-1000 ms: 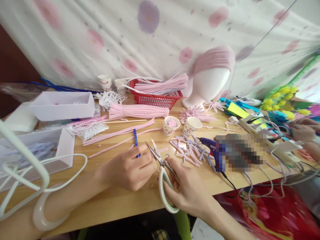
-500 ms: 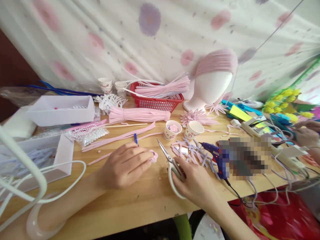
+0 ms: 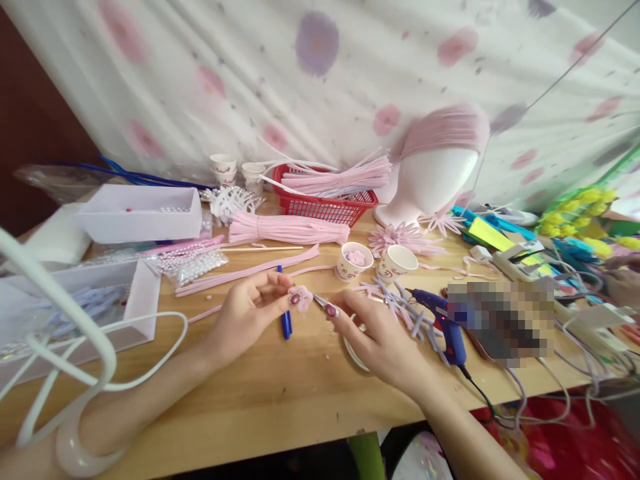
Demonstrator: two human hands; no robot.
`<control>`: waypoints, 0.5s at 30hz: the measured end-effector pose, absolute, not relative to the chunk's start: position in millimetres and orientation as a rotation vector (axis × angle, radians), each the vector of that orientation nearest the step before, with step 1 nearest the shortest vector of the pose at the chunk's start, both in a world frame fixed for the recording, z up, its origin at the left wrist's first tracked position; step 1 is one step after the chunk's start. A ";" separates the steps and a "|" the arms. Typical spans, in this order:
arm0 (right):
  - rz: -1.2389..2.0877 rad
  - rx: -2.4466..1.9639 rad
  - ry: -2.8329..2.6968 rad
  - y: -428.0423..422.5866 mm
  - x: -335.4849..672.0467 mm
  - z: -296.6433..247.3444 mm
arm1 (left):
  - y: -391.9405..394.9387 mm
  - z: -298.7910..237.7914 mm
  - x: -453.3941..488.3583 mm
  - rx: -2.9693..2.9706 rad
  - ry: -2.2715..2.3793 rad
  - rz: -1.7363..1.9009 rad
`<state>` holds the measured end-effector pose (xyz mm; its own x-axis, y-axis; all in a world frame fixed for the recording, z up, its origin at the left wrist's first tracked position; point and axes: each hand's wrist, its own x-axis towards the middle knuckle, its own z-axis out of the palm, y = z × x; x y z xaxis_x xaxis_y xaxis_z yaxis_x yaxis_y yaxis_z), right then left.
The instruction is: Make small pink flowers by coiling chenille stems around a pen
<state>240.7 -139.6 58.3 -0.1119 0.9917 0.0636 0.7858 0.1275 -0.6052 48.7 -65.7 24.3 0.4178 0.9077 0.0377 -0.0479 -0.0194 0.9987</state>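
Observation:
My left hand (image 3: 243,317) pinches a small pink fuzzy flower (image 3: 303,299) between thumb and fingers above the wooden table. A pair of scissors (image 3: 321,303) with white handles is in my right hand (image 3: 387,347). Its blade tips point left at the flower's edge; whether they touch it I cannot tell. Most of the handles are hidden behind the fingers. On the table just below the flower lies a blue pen (image 3: 285,325). Beyond my right hand, a paper cup (image 3: 351,272) with pink and lilac pieces stands beside another paper cup (image 3: 395,272).
Cut pipe cleaners (image 3: 417,317) and a blue glue gun (image 3: 453,333) with a cord lie at right. Pink pipe cleaner bundles (image 3: 290,229), a red basket (image 3: 325,210) and a white mannequin head (image 3: 435,177) stand behind. White trays (image 3: 143,230) are left. Another person's hand (image 3: 623,283) shows far right.
My left hand has turned and lifted so the flower faces me. My right hand has rotated the scissors, bringing the tips left to the flower. The view has shifted slightly.

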 end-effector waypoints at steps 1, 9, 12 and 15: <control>0.700 -1.616 -1.920 -134.4 235.5 55.5 | -66.3 23.5 48.9 1.344 0.844 0.912; 0.937 -1.313 -1.758 -117.6 221.6 24.5 | -67.8 16.4 45.9 1.255 0.853 0.853; 0.904 -1.324 -1.756 -118.2 221.1 23.1 | -67.1 16.2 44.9 1.216 0.830 0.801; 0.859 -1.314 -1.783 -118.2 220.7 23.0 | -67.2 16.5 45.7 1.171 0.819 0.762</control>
<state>220.7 -118.2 23.0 -0.1940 0.9650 0.1762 0.4641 0.2485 -0.8502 45.7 -67.2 16.5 0.4997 0.8535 -0.1481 -0.0869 0.2195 0.9717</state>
